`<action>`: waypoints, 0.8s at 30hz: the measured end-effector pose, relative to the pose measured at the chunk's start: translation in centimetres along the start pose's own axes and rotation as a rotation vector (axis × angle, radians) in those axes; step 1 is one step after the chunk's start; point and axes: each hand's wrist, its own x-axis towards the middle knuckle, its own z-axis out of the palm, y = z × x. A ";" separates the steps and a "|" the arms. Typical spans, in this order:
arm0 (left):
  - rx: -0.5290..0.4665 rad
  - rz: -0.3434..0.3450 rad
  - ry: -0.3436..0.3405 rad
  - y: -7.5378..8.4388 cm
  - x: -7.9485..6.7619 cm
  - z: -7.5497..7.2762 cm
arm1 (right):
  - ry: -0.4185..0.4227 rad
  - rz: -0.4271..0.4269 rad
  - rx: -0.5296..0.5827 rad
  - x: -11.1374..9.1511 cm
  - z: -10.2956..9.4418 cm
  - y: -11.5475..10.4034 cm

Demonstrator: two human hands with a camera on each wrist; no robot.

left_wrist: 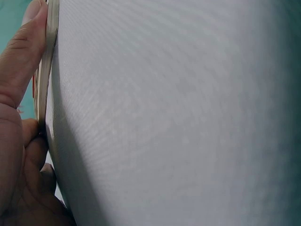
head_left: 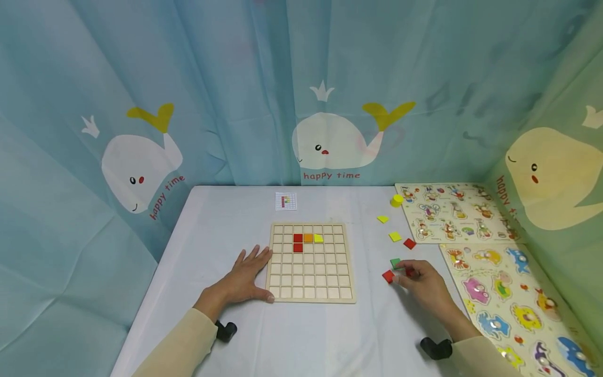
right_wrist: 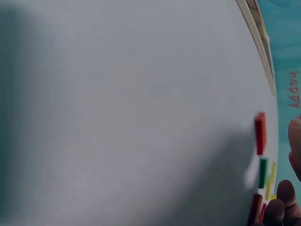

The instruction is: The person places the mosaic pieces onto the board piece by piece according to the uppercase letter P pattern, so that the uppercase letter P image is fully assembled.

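A square wooden grid board (head_left: 326, 263) lies on the white table. Two red tiles (head_left: 298, 247), an orange tile (head_left: 308, 238) and a yellow tile (head_left: 318, 238) sit in its upper cells. My left hand (head_left: 248, 277) rests spread at the board's left edge, thumb (left_wrist: 21, 61) along its side. To the right, my right hand (head_left: 421, 283) hovers with bent fingers over loose tiles, thumb and fingertips apart. Close to its fingertips lie a red tile (head_left: 388, 276) and a green tile (head_left: 394, 263). Another red tile (right_wrist: 255, 209) is partly hidden under the hand.
Loose yellow tiles (head_left: 394, 236), a red tile (head_left: 409, 244) and a yellow cylinder (head_left: 397, 200) lie right of the board. Two picture puzzle boards (head_left: 459, 212) line the table's right side. Behind the grid board lies a small pattern card (head_left: 286, 201). Whale-printed curtains (head_left: 254, 78) enclose the table.
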 end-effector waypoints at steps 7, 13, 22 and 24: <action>0.005 0.004 -0.003 0.1 -0.1 0.0 | -0.009 -0.071 -0.111 -0.1 1.5 0.0; 0.014 0.002 -0.009 0.1 -0.1 -0.1 | -0.004 -0.087 -0.160 -0.2 1.8 -0.7; 0.008 -0.001 -0.007 0.2 -0.1 -0.1 | -0.020 -0.075 -0.130 -0.5 1.4 -0.8; 0.001 0.001 -0.003 0.1 -0.1 -0.1 | -0.029 -0.067 -0.139 -0.4 1.3 -0.8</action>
